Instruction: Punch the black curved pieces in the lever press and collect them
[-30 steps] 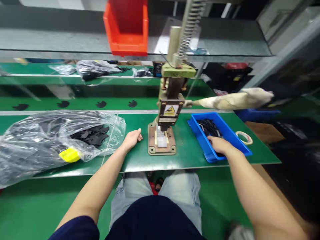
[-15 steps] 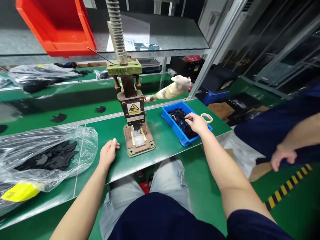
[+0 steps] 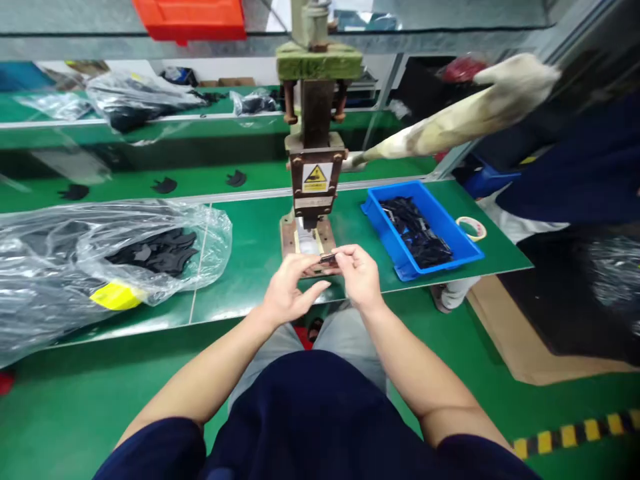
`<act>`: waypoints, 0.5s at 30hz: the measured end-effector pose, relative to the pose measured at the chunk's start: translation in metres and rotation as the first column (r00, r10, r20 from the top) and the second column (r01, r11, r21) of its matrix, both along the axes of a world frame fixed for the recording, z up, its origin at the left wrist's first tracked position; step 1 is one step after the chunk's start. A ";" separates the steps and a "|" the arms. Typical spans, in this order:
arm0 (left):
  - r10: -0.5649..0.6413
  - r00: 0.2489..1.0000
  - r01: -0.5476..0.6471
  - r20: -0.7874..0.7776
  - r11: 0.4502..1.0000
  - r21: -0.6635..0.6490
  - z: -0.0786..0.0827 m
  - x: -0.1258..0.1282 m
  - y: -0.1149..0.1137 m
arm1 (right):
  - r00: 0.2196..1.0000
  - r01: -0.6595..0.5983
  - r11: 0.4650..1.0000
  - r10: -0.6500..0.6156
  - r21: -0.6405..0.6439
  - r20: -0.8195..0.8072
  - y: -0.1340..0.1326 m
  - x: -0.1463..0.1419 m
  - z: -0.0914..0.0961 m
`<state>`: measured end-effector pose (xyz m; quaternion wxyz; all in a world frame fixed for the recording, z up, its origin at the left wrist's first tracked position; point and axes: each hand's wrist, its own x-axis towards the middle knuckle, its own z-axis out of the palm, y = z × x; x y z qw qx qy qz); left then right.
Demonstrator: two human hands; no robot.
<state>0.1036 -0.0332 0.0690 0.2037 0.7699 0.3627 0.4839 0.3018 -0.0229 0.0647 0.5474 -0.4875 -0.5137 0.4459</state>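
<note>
- Green worktop (image 3: 250,233) runs across the head view, its front edge partly hidden from us by both hands.
- Overhead, we see a grey shelf (image 3: 75,47) and a red bin (image 3: 195,17), both cut off at the top, as is the press (image 3: 313,113).
- At the right edge, we make out another person (image 3: 595,167) in dark clothing, blurred and partly out of frame.
- Behind the worktop, 3 flat black shapes (image 3: 236,178) lie spaced apart; the print on the press's warning sign (image 3: 317,177) is too small for us to read.
- On the left lies a clear plastic bag (image 3: 50,267) with dark curved parts (image 3: 155,253) inside; folds and glare obscure much of it.
- On the right, a blue tray (image 3: 383,233) holds heaped black parts (image 3: 415,230), with a tape roll (image 3: 481,233) just beside it.
- Black-and-yellow striping (image 3: 570,437) marks the green floor (image 3: 460,340).
- We find a small dark piece (image 3: 328,259) between our 2 hands, overlapping the base plate (image 3: 287,240) in view; it looks narrow, its ends covered by fingers.
- Our right hand (image 3: 361,277) pinches it between thumb and forefinger.
- Our left hand (image 3: 290,287) meets its other end with the fingertips, thumb spread away; we cannot tell whether those fingers grip it.
</note>
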 end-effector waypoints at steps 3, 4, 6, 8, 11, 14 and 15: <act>0.025 0.999 -0.025 0.037 1.000 -0.006 -0.003 -0.002 -0.001 | 0.998 -0.060 0.997 0.058 -0.047 -0.030 -0.005 -0.021 -0.005; 0.042 0.997 -0.040 0.059 0.999 -0.028 -0.005 -0.004 0.000 | 0.997 -0.071 0.996 0.070 -0.060 -0.031 -0.006 -0.024 -0.005; 0.055 0.994 -0.048 0.090 0.995 -0.082 -0.008 -0.011 -0.001 | 0.996 -0.087 0.993 0.085 -0.080 -0.027 -0.008 -0.027 -0.005; 0.049 0.994 -0.037 0.097 0.992 -0.123 -0.009 -0.015 -0.003 | 0.995 -0.095 0.991 0.094 -0.094 -0.019 -0.011 -0.027 -0.005; 0.034 0.994 -0.020 0.103 0.990 -0.141 -0.011 -0.018 -0.009 | 0.995 -0.103 0.989 0.103 -0.108 -0.009 -0.013 -0.028 -0.007; 0.044 0.993 -0.028 0.105 0.989 -0.144 -0.013 -0.018 -0.012 | 0.994 -0.111 0.987 0.111 -0.117 -0.004 -0.014 -0.028 -0.010; 0.046 0.994 -0.031 0.100 0.990 -0.141 -0.013 -0.018 -0.013 | 0.994 -0.113 0.987 0.114 -0.118 -0.002 -0.015 -0.028 -0.011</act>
